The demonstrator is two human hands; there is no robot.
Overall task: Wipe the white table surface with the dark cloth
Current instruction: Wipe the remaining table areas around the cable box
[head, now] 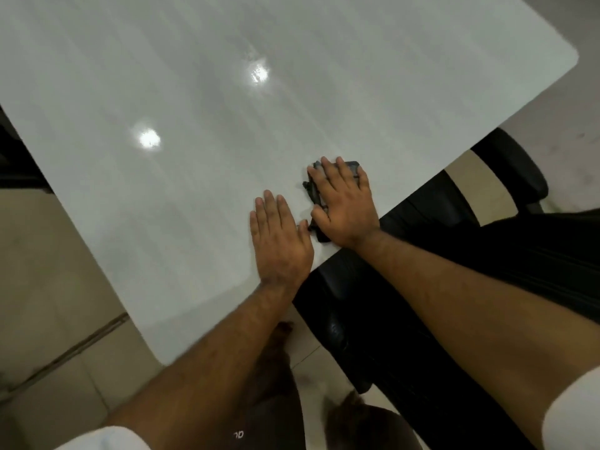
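A glossy white table (194, 102) fills most of the view. The dark cloth (311, 189) lies folded on it close to the near right edge, mostly covered by my right hand (344, 203), which presses flat on top with fingers spread. Only the cloth's left fringe and far corner show. My left hand (279, 238) rests palm down on the bare table just left of the cloth, fingers together and extended, thumb tip nearly touching the cloth's edge.
A black chair (422, 287) stands against the table's right edge, under my right forearm. Another dark seat (513, 167) sits further back on the right. Beige tiled floor (48, 287) lies left of the table. Two ceiling light reflections shine on the tabletop.
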